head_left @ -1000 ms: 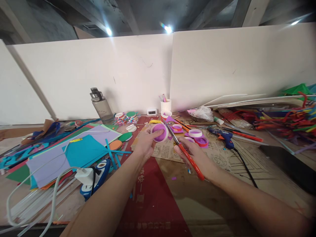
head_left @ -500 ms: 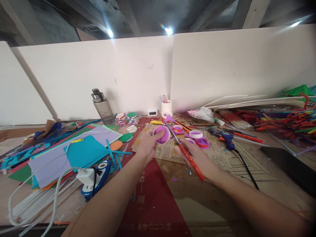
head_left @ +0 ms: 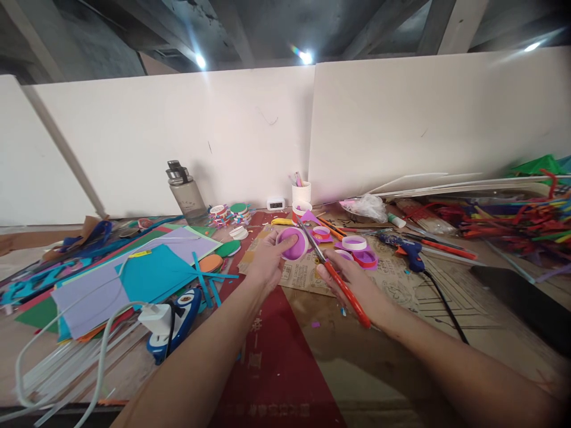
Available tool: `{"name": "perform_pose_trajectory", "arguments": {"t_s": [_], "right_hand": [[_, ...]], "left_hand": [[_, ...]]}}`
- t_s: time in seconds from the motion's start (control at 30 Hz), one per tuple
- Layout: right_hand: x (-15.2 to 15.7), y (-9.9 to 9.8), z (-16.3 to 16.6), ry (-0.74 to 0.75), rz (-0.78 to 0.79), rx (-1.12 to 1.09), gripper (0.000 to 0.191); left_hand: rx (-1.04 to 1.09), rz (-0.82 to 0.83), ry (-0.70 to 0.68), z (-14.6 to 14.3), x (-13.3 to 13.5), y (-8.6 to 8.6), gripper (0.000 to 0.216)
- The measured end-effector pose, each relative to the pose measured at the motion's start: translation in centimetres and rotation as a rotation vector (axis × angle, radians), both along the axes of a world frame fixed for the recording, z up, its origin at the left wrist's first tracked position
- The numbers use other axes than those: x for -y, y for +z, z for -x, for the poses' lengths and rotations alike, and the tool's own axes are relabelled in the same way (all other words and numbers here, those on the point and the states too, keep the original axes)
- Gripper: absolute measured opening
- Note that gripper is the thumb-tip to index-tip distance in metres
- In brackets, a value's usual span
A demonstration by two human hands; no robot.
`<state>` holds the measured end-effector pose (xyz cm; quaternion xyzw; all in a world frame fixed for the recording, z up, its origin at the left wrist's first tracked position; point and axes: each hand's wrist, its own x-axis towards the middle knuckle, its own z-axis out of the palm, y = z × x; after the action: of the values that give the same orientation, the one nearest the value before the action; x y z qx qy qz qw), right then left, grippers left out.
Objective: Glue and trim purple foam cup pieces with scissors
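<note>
My left hand [head_left: 268, 257] is closed on a round purple disc with a white rim [head_left: 294, 245], thumb across its face. In my right hand [head_left: 352, 284] is a pair of scissors with red handles [head_left: 347, 292], its blades pointing up and left beside the disc's right edge. A piece of purple paper [head_left: 308, 217] shows at the blade tips; whether it is joined to the disc I cannot tell. Just beyond my right hand lie several purple pieces with white and pink rings [head_left: 354, 242].
Coloured paper sheets [head_left: 154, 276] and a power strip [head_left: 178, 324] with cables lie left. A bottle [head_left: 186, 193] and a white cup [head_left: 301, 191] stand by the back panel. On the right are a blue glue gun [head_left: 413, 255], a black flat object [head_left: 521, 303] and pipe cleaners [head_left: 521, 214].
Almost nothing differs. Both hands keep their places, with the disc and scissors held as before; the purple paper at the blade tips has shifted very slightly.
</note>
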<state>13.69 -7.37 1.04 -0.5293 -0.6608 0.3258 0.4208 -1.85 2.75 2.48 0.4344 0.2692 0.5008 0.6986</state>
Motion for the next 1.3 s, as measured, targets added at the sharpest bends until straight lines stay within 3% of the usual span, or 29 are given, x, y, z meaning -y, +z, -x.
{"name": "perform_pose_trajectory", "arguments": {"t_s": [0.3, 0.67, 1.3], "right_hand": [[0.13, 0.30, -0.01, -0.007, 0.010, 0.026, 0.024], [-0.14, -0.07, -0.16, -0.040, -0.115, 0.139, 0.016], [-0.26, -0.29, -0.38, -0.052, -0.082, 0.166, 0.014]], "left_hand": [[-0.021, -0.017, -0.004, 0.25, -0.16, -0.03, 0.040], [-0.030, -0.033, 0.022, 0.06, 0.07, 0.13, 0.036], [-0.015, -0.022, 0.051, -0.23, 0.27, 0.22, 0.040]]}}
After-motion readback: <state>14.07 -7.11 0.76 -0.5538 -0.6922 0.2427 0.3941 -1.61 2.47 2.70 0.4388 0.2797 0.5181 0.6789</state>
